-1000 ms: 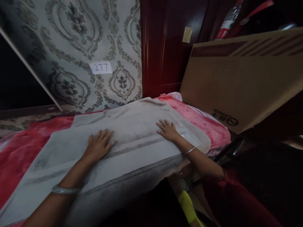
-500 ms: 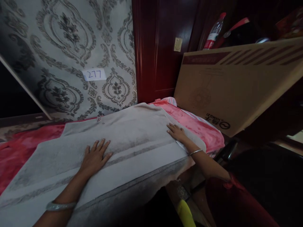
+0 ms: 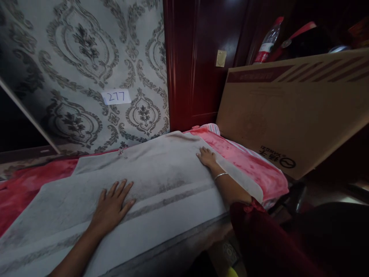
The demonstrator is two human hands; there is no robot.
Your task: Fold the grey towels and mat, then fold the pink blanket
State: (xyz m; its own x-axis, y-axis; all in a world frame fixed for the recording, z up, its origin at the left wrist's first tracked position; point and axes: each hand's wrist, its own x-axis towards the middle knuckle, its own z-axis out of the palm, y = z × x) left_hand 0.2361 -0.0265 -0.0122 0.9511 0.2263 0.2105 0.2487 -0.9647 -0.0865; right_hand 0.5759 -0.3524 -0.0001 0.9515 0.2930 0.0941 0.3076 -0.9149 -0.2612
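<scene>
The left hand [image 3: 110, 207] and right hand [image 3: 207, 157], fingers parted, gripping nothing, lie on the gray cloth [image 3: 161, 165], where even pressure should limit creases.

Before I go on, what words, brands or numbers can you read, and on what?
"277": handwritten on white paper on the wall.
"扬子 YANGZI": on the cardboard box.
Too blurred to read: the box's upper band, the fine print beneath it, the bottle label.
</scene>
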